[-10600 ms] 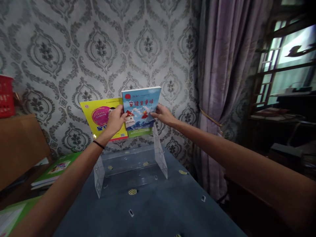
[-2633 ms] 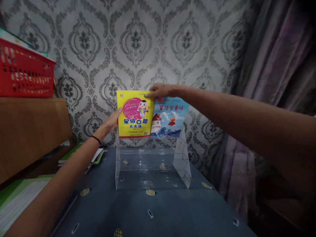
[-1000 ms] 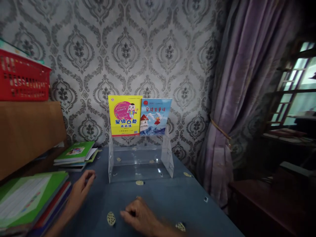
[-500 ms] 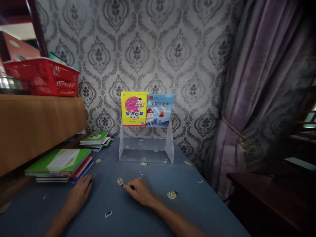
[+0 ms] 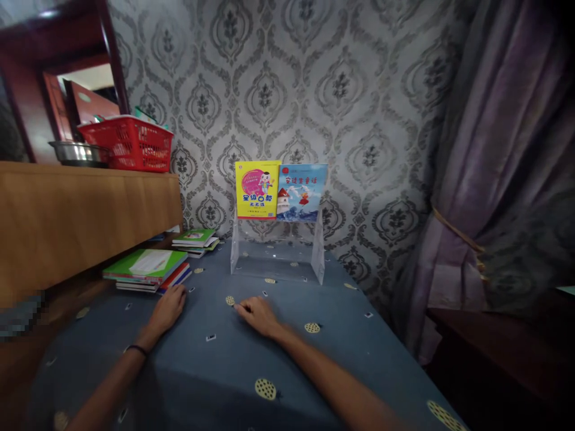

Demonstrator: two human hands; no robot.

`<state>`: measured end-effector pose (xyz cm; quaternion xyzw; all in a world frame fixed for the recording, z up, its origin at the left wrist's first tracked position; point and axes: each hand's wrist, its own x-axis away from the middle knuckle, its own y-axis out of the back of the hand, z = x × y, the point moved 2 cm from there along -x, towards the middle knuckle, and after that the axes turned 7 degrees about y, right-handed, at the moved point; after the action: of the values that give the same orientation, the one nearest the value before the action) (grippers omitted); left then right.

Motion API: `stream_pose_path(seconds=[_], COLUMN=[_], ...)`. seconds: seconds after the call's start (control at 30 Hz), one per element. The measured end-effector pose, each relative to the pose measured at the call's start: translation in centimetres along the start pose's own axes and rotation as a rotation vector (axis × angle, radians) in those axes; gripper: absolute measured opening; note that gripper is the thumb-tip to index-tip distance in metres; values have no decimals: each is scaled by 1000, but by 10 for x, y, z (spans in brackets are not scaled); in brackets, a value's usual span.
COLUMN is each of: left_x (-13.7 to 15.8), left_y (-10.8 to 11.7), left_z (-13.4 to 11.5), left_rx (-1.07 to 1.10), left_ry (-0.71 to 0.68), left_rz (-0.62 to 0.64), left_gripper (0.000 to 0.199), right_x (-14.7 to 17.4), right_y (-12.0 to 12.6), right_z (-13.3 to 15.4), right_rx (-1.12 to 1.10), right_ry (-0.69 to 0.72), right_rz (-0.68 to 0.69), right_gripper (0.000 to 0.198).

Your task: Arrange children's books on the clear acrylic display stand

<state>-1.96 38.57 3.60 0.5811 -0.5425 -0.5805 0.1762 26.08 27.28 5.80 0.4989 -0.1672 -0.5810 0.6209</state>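
Observation:
My left hand (image 5: 169, 307) rests on the blue tablecloth with its fingers curled in, close to the front right corner of a book stack (image 5: 146, 264) topped by a green cover. A dark band circles that wrist. Lying in a loose fist, my right hand (image 5: 257, 316) is beside a printed pineapple on the cloth, and nothing shows in its fingers. Beyond it stands a clear acrylic book rack (image 5: 277, 271). Its upper level holds a yellow workbook (image 5: 258, 190) and a blue storybook (image 5: 302, 193) side by side, covers facing me.
A smaller book pile (image 5: 194, 237) lies behind the first stack. On the left, a wooden cabinet (image 5: 90, 215) carries a red plastic basket (image 5: 139, 143) and a metal bowl (image 5: 81, 152). A purple curtain (image 5: 467, 167) hangs at right, above dark furniture (image 5: 489, 347).
The camera has turned left and tilted down, so more of the tablecloth and forearms shows. Both hands keep about the same places on the table; books and rack have not moved.

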Motion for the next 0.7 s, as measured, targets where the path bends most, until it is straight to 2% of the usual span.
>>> stream_pose_path(seconds=[0.23,0.43,0.7], left_x=[1,2,6], left_y=[6,6,18], left_z=[-8,-5,-14], left_rx=[-55,-110,-173], left_ry=[57,86,75], left_rz=[21,48,-46], left_gripper=[22,21,23], right_x=[-2,-5,-4], right_y=[-2,-7,-7], right_z=[-3,-7,-8], right_rx=[16,-38,-62], right_ry=[52,109,108], right_rz=[-4,-2,-17], right_gripper=[55,59,57])
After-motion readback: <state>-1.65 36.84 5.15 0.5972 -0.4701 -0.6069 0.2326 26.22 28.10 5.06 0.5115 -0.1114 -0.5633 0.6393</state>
